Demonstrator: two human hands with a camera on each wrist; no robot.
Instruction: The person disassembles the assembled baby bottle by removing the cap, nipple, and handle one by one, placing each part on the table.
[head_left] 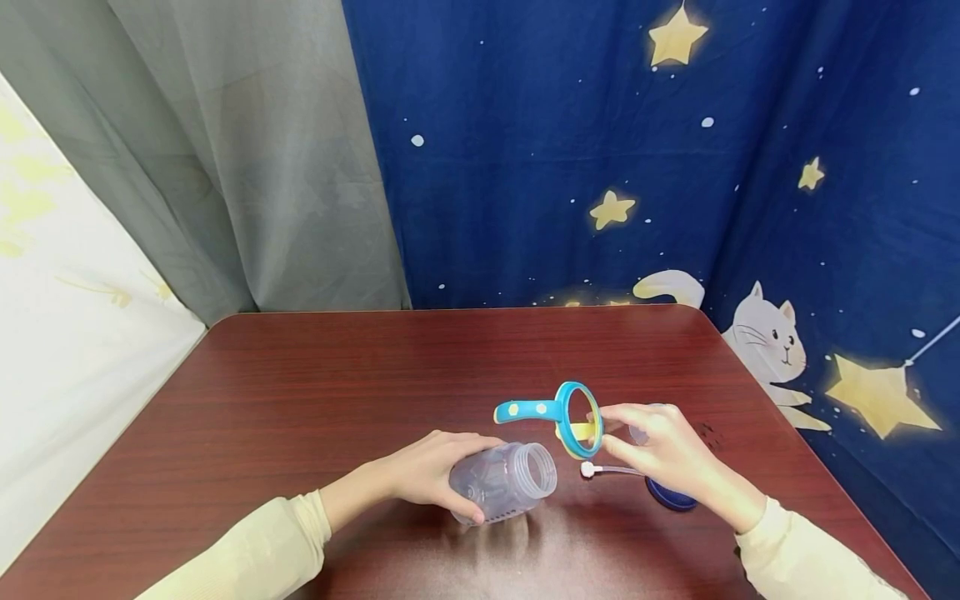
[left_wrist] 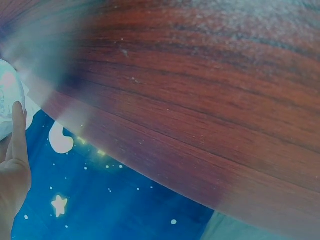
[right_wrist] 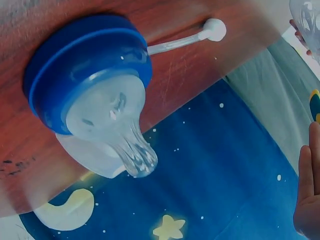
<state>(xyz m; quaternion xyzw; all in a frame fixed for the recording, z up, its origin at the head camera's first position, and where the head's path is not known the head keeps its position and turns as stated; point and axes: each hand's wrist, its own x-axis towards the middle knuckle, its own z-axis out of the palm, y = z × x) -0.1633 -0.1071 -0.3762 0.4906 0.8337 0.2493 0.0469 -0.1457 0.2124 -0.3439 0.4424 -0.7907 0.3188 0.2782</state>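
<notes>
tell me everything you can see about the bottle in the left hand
The bottle is see-through with a faint purple tint and looks like plastic. It has a rounded body, a wide threaded neck and an open mouth with no cap on. Small reddish and dark marks show on its side. It is tipped over, mouth pointing toward the right hand. The left hand grips its body; whether it also touches the table is unclear.

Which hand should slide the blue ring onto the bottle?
Probably the right hand: it holds the blue ring near the open end of the bottle, which the left hand grips.
</notes>
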